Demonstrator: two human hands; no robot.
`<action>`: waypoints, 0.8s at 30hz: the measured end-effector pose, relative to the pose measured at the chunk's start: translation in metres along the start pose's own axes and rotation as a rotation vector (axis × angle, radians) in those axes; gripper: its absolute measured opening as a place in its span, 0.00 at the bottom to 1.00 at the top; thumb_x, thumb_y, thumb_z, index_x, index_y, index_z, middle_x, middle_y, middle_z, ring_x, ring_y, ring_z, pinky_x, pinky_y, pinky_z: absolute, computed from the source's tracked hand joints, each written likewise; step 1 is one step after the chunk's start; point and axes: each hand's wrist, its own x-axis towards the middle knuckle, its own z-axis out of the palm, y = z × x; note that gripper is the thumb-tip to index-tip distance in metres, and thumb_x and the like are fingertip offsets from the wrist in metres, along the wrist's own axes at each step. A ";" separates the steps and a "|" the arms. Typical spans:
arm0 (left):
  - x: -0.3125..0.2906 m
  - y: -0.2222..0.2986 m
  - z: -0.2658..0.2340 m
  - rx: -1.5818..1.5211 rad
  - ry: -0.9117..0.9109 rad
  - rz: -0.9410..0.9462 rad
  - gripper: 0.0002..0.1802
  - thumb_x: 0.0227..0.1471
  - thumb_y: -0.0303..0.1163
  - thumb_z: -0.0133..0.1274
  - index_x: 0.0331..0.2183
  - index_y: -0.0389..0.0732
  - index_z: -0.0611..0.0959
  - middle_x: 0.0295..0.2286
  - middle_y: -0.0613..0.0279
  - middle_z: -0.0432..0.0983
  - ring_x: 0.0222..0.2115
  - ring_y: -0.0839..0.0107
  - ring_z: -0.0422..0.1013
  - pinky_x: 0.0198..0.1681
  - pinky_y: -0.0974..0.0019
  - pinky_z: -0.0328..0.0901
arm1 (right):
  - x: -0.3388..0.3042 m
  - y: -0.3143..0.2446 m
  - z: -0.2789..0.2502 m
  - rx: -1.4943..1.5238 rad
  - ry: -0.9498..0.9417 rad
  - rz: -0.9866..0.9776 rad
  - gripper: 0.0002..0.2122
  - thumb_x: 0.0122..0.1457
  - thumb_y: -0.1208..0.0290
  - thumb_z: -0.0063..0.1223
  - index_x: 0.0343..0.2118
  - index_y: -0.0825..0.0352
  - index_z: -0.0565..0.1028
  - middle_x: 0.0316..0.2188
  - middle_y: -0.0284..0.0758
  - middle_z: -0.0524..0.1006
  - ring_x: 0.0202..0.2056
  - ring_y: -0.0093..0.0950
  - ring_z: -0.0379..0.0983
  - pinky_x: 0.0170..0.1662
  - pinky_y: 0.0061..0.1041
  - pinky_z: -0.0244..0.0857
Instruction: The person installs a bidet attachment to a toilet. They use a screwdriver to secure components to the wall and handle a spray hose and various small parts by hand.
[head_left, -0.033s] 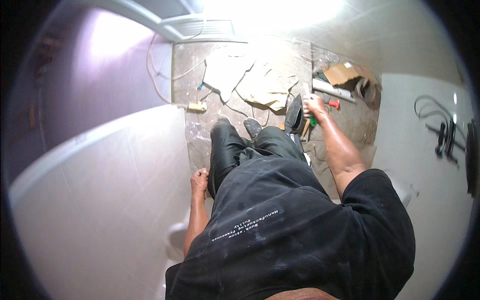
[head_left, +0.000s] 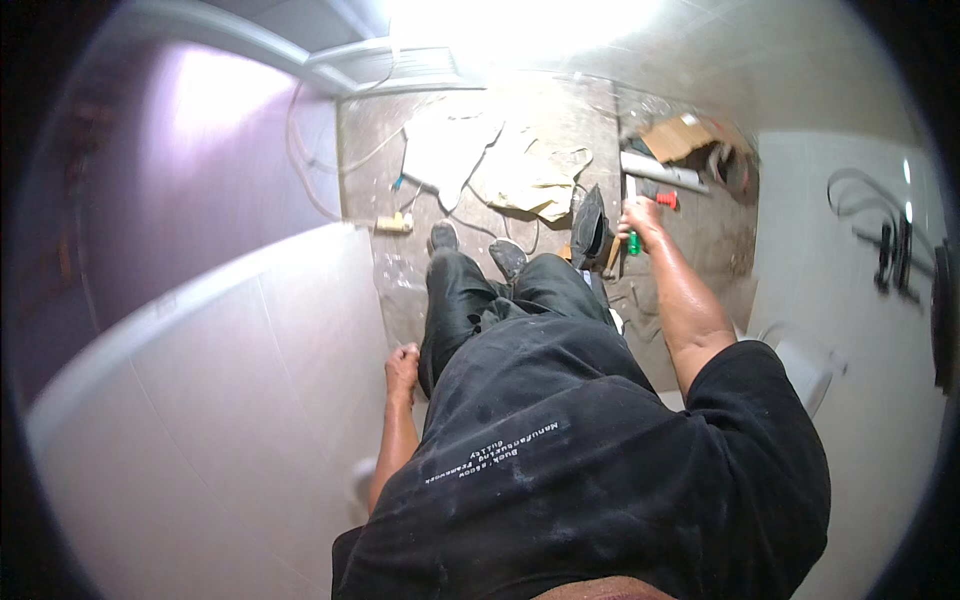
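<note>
My right hand (head_left: 640, 218), reaching out over the floor at the right, is closed around a hand tool. The tool has a green handle (head_left: 634, 243) sticking out below the fist and a pale, narrow, flat part (head_left: 630, 187) above it; its exact kind is unclear. A red-handled thing (head_left: 667, 199) lies just right of the hand. To its left are an open black bag (head_left: 591, 230) and a wooden handle (head_left: 612, 258). My left hand (head_left: 402, 370) hangs beside my left thigh with curled fingers; whatever is in it, if anything, is hidden.
White cloth (head_left: 450, 150) and a pale yellow sheet (head_left: 540, 178) lie ahead of my shoes. A corded socket block (head_left: 393, 223) sits by the low left wall (head_left: 220, 380). Cardboard (head_left: 676, 138) and a white tube (head_left: 663, 171) lie far right. A white fixture (head_left: 800, 370) stands behind my right arm.
My right hand has come slightly down and rightward with the tool, and more of the green handle shows. My left shoe, blurred before, is now sharp. The left hand has barely moved.
</note>
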 end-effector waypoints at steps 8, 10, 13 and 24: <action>0.206 0.085 -0.092 0.780 -0.270 0.225 0.19 0.56 0.39 0.56 0.41 0.33 0.85 0.32 0.46 0.83 0.33 0.57 0.79 0.39 0.59 0.71 | -0.103 0.117 -0.056 0.207 0.776 0.123 0.03 0.58 0.72 0.50 0.34 0.63 0.71 0.18 0.32 0.68 0.14 0.23 0.62 0.15 0.27 0.58; 0.234 0.121 -0.101 1.004 -0.087 0.538 0.16 0.55 0.37 0.56 0.39 0.34 0.86 0.27 0.52 0.83 0.29 0.61 0.78 0.36 0.58 0.71 | -0.109 0.167 -0.013 0.123 0.754 0.390 0.03 0.58 0.71 0.53 0.33 0.61 0.72 0.17 0.30 0.67 0.13 0.23 0.62 0.14 0.27 0.57; 0.232 0.186 -0.064 0.865 -0.311 0.409 0.20 0.56 0.41 0.56 0.43 0.35 0.85 0.39 0.45 0.82 0.42 0.52 0.78 0.50 0.56 0.70 | -0.102 0.237 0.055 0.167 0.597 0.519 0.04 0.60 0.68 0.54 0.32 0.60 0.72 0.17 0.30 0.69 0.13 0.24 0.63 0.14 0.28 0.58; 0.255 0.194 0.105 1.598 -0.384 0.352 0.42 0.51 0.55 0.60 0.61 0.42 0.70 0.50 0.40 0.71 0.52 0.41 0.68 0.55 0.49 0.66 | 0.284 0.254 0.350 -0.071 0.376 0.095 0.09 0.56 0.63 0.61 0.32 0.65 0.82 0.25 0.41 0.81 0.28 0.36 0.79 0.34 0.36 0.72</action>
